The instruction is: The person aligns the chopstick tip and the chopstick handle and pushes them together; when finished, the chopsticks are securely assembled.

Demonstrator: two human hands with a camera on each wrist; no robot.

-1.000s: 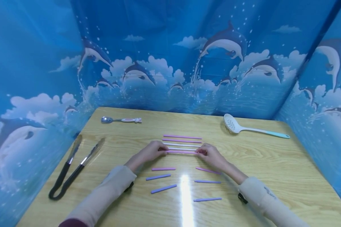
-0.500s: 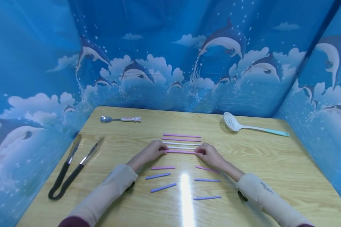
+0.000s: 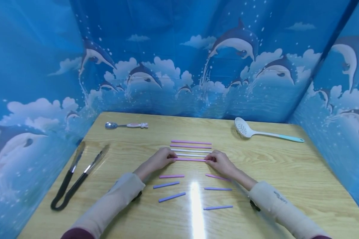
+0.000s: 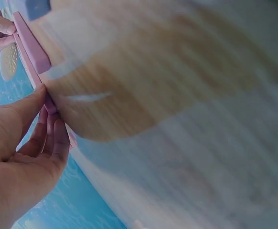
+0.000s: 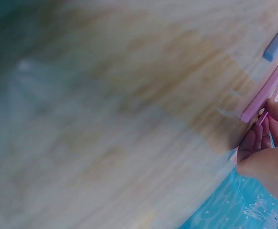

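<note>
A long thin pink stick (image 3: 190, 159) lies crosswise in the middle of the table, the nearest of a stack of parallel sticks. My left hand (image 3: 163, 158) pinches its left end between thumb and fingers, as the left wrist view shows. At the other end, my right hand (image 3: 222, 163) pinches the same stick. Just beyond it run two white sticks (image 3: 191, 153), partly covered at their ends by my hands. Farther back are two more pink sticks (image 3: 191, 144), side by side.
Short pink (image 3: 172, 176) and purple sticks (image 3: 172, 197) lie nearer on the left, with similar purple ones (image 3: 218, 207) on the right. Black-handled tongs (image 3: 73, 179) rest at the left. A small spoon (image 3: 127, 125) and a white skimmer (image 3: 243, 127) lie at the back, before a dolphin-printed curtain (image 3: 179, 59).
Both hands stay at the ends of the pink stick with hardly any movement. The whole head view has shifted very slightly.
</note>
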